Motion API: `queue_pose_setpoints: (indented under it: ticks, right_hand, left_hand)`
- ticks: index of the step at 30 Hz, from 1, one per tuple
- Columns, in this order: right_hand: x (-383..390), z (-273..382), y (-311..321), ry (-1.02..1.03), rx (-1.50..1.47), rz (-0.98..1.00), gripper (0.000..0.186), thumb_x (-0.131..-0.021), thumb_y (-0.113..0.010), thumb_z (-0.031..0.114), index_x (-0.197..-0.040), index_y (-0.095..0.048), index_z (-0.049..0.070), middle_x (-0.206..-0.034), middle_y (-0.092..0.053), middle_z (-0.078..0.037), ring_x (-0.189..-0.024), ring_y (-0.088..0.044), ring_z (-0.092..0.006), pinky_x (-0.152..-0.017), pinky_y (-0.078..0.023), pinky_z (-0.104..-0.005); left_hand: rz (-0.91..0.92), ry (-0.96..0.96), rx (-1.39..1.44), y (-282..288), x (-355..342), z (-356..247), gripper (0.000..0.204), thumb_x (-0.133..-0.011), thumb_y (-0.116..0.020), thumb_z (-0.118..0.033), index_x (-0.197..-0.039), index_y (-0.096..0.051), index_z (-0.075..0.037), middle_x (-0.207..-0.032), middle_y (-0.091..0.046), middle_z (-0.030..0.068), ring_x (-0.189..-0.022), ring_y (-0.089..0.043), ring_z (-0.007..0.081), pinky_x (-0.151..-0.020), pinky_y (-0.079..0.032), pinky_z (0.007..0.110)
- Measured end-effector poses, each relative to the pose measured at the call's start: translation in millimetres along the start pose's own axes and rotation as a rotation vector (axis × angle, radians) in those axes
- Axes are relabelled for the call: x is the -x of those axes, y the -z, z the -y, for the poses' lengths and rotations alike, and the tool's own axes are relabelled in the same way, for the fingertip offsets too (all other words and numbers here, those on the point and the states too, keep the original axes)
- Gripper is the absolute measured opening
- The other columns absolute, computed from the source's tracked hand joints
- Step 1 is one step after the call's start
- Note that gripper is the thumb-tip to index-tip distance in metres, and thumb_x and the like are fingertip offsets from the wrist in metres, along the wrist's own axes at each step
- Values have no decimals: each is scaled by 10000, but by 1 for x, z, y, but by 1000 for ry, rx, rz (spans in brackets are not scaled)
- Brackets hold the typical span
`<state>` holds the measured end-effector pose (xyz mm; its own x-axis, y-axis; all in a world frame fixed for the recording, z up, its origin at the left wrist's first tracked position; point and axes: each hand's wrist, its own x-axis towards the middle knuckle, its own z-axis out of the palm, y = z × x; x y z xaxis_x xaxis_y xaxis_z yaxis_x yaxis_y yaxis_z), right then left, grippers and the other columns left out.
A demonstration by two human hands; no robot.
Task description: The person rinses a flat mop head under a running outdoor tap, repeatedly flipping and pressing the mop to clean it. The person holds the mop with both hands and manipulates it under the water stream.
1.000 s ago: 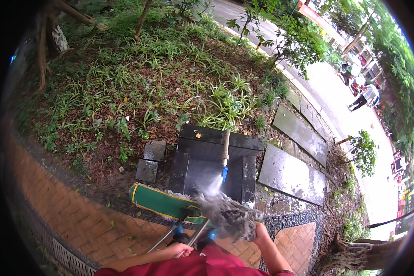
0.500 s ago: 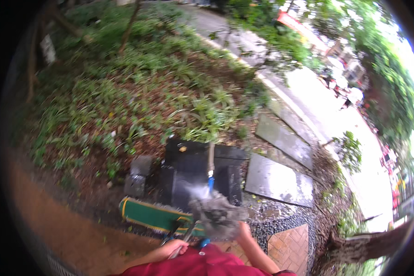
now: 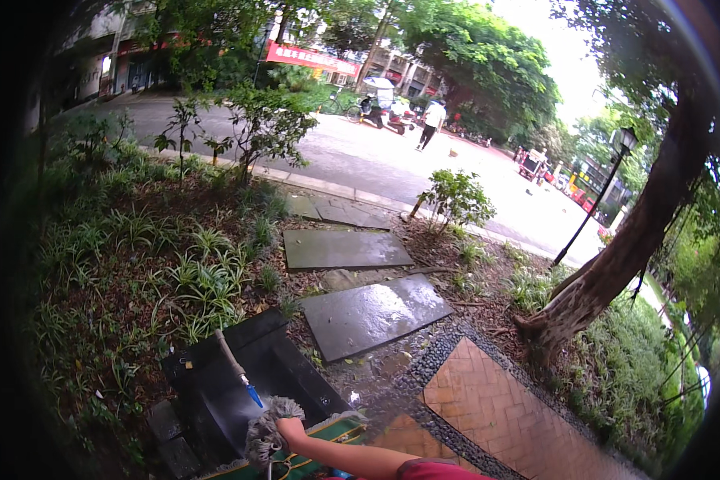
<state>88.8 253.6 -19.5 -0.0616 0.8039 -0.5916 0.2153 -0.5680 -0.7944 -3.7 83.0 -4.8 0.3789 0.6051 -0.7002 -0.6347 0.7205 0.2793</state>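
My right hand [image 3: 292, 432] is closed on the wet grey strands of a mop head [image 3: 266, 438]. The mop head is just below a blue nozzle [image 3: 254, 396] on the end of a pipe [image 3: 231, 358]. This tap stands over a dark stone basin [image 3: 300, 376]. A thin metal mop handle [image 3: 270, 470] runs from the strands to the lower edge. Under my right forearm lies a green flat mop [image 3: 340, 433] with yellow edging and a grey fringe. My left hand is out of view.
Wet stone slabs [image 3: 374, 314] lead from the basin toward the road [image 3: 352, 156]. Brick paving [image 3: 488, 392] edged with dark pebbles lies to the right. Plants [image 3: 208, 276] border the left. A tree trunk [image 3: 616, 280] leans at the right; a person [image 3: 431, 124] walks far off.
The view has swung up and to the right, so the basin and mop head sit lower left. My left hand has left the picture. My right hand stays at the mop head.
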Motion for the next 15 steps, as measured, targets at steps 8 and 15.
queue_pose_setpoints:
  ticks: [8,15]
  right_hand:
    - [12,-8,4,320,585,103,254,-641,-438,154,-662,-565,-65,-686,-553,-234,-714,-561,-348,-572,-415,-377]
    - [46,-27,15,631,1068,142,145,-649,-466,106,-626,-589,33,-671,-562,-191,-659,-573,-315,-566,-443,-389]
  left_hand:
    - [-11,15,-7,-4,-4,-1,264,-797,-421,-196,-569,-442,-65,-495,-439,17,-435,-408,109,-429,-320,217]
    - [-36,-3,-1,-6,-1,3,265,-798,-417,-196,-566,-439,-68,-493,-437,15,-435,-406,107,-427,-318,214]
